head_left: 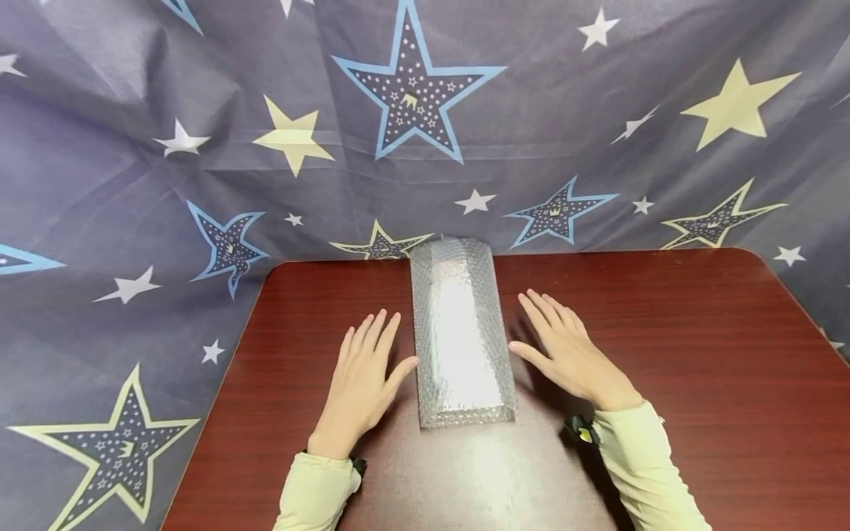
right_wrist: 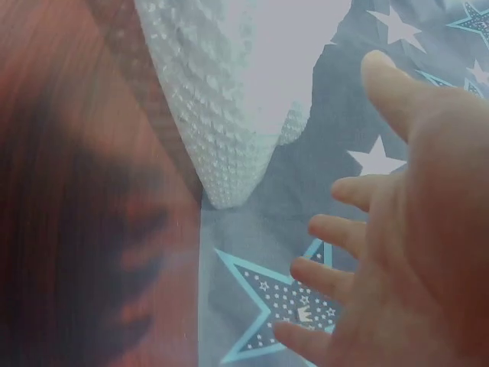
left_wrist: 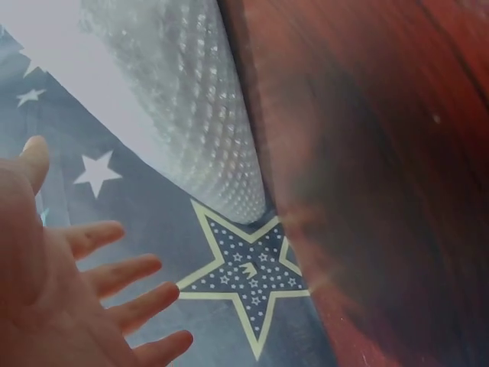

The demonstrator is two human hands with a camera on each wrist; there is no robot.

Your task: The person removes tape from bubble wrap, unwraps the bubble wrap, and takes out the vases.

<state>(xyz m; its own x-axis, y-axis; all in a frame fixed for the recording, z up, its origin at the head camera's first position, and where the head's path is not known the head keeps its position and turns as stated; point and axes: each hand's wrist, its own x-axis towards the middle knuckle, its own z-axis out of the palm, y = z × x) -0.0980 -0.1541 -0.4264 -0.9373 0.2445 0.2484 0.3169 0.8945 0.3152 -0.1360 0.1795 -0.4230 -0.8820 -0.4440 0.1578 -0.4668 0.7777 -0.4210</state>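
A sheet of clear bubble wrap (head_left: 458, 332), bright with glare, lies lengthwise on the brown table, its far end at the back edge. Whether anything is inside it I cannot tell. To its left is my left hand (head_left: 361, 383), fingers straight and thumb tip close to the wrap's edge. On the other side my right hand (head_left: 571, 358) is spread, its thumb pointing at the wrap. Both wrist views show the bubble wrap (left_wrist: 206, 115) apart from the left hand (left_wrist: 69, 298) and from the right hand (right_wrist: 412, 222). Neither hand holds anything.
The reddish-brown wooden table (head_left: 697, 354) has rounded back corners. Behind it and along its left side hangs a grey-blue cloth (head_left: 398, 195) printed with stars. A dark band with a yellow-green spot (head_left: 583, 431) sits at the right wrist.
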